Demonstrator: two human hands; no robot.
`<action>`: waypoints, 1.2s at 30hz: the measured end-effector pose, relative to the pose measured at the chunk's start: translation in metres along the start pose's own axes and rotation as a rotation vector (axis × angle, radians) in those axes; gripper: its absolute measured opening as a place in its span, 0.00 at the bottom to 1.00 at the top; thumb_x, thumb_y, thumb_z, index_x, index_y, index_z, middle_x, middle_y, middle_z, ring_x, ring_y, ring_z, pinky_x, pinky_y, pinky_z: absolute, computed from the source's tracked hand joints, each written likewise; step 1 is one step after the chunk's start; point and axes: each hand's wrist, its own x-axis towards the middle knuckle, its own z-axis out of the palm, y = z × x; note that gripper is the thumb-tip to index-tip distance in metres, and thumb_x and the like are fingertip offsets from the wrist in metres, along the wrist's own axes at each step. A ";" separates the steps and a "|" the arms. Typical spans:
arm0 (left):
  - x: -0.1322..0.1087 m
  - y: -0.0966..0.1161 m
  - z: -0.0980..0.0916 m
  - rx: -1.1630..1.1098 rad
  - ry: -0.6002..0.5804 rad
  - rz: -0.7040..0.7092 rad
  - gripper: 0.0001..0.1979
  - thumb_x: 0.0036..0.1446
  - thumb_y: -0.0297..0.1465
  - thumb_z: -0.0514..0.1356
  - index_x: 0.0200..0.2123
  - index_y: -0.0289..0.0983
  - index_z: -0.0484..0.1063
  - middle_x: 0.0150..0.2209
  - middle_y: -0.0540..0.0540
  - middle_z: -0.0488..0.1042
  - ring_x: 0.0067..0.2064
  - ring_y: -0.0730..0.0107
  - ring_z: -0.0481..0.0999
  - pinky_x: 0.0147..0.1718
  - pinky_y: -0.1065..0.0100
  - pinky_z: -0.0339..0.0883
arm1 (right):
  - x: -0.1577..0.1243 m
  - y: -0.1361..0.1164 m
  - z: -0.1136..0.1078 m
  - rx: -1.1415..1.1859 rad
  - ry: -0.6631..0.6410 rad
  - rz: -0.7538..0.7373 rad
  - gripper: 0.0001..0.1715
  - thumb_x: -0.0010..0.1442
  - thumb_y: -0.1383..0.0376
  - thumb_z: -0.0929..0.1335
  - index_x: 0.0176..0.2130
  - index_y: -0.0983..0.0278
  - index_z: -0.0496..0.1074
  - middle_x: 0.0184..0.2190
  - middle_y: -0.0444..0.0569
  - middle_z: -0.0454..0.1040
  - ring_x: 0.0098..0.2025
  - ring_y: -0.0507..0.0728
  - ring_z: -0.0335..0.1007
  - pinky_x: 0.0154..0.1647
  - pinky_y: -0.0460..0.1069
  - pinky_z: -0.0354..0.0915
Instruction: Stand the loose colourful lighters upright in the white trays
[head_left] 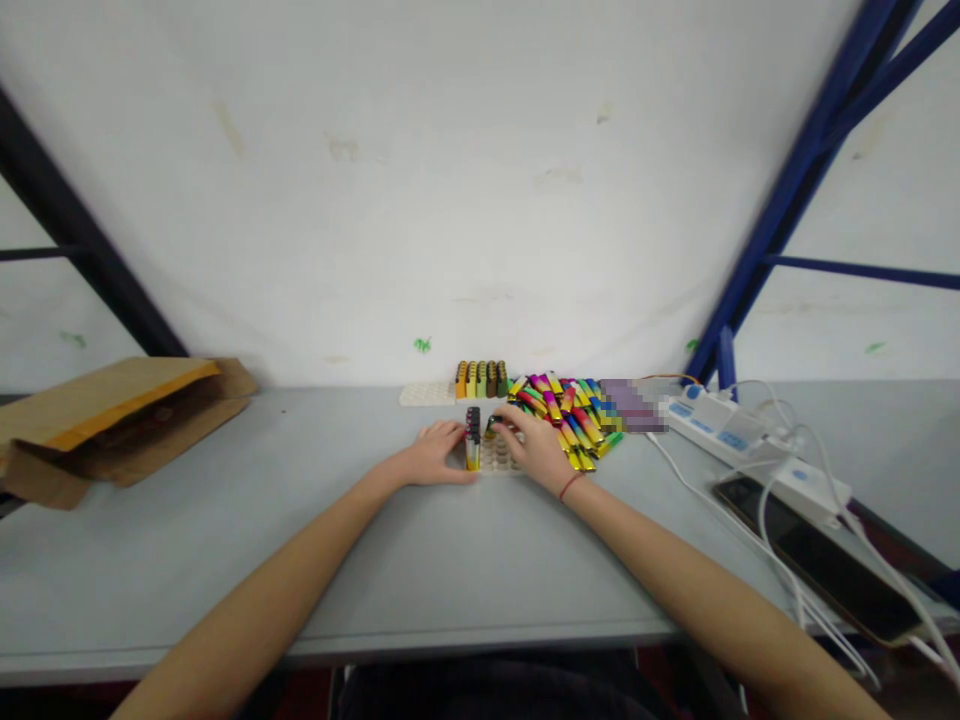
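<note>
A small white holder tray point(498, 461) lies on the grey table in front of me, with a few lighters point(472, 438) standing upright in its left side. My left hand point(433, 452) rests flat beside the tray's left edge, fingers stretched toward it. My right hand point(534, 443) is over the tray's right part, its fingers pinched on a dark-topped lighter point(492, 424) held at the tray. A loose heap of colourful lighters point(570, 410) lies just right of my right hand.
A second white tray point(429, 394) with a row of upright lighters point(481, 379) stands by the white wall. An open brown cardboard box point(112, 415) lies at the left. A white power strip point(739, 435), cables and a dark phone point(821, 560) occupy the right side. Blue shelf posts rise at the right.
</note>
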 end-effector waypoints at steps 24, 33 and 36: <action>0.000 -0.001 -0.001 0.000 0.012 0.004 0.37 0.47 0.55 0.61 0.53 0.37 0.64 0.53 0.38 0.67 0.54 0.46 0.65 0.53 0.53 0.58 | 0.007 0.011 -0.015 -0.369 -0.085 -0.178 0.33 0.59 0.73 0.58 0.63 0.68 0.58 0.55 0.58 0.68 0.57 0.59 0.61 0.58 0.54 0.58; 0.000 -0.008 -0.005 0.008 0.037 -0.030 0.38 0.43 0.59 0.61 0.47 0.35 0.67 0.48 0.36 0.70 0.49 0.45 0.69 0.49 0.53 0.62 | 0.009 0.050 -0.081 -0.472 -0.035 0.244 0.11 0.56 0.69 0.61 0.29 0.65 0.73 0.28 0.51 0.76 0.31 0.56 0.69 0.34 0.48 0.60; 0.000 -0.008 -0.004 0.006 0.042 -0.036 0.37 0.43 0.59 0.61 0.47 0.35 0.67 0.47 0.37 0.70 0.49 0.45 0.69 0.49 0.53 0.62 | 0.005 0.044 -0.080 -0.519 -0.178 0.212 0.14 0.57 0.62 0.64 0.23 0.63 0.71 0.23 0.49 0.73 0.26 0.55 0.67 0.29 0.47 0.58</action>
